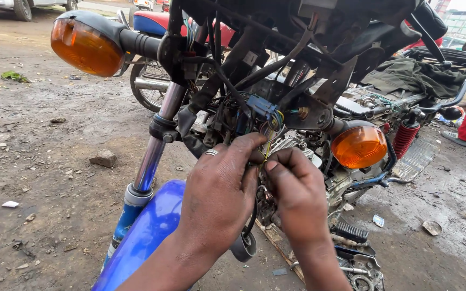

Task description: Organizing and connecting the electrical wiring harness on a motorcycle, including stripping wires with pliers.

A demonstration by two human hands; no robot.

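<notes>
We have both hands up at the front of a motorbike, where the headlamp housing is off and the wiring is bare. Our left hand (pixel 219 196), a ring on one finger, pinches a thin bundle of wires (pixel 268 141) between thumb and fingertips. Our right hand (pixel 295 199) is closed on the same wires just beside it, the two thumbs nearly touching. The wires run up to a blue connector (pixel 261 106) just above our fingers; which strand each hand grips we cannot tell, as the fingers cover them. An orange indicator (pixel 84 47) sits at upper left, another (pixel 359 146) right of our hands. The blue mudguard (pixel 146 237) and fork tube (pixel 155 156) lie below left, over muddy ground (pixel 39 161).
</notes>
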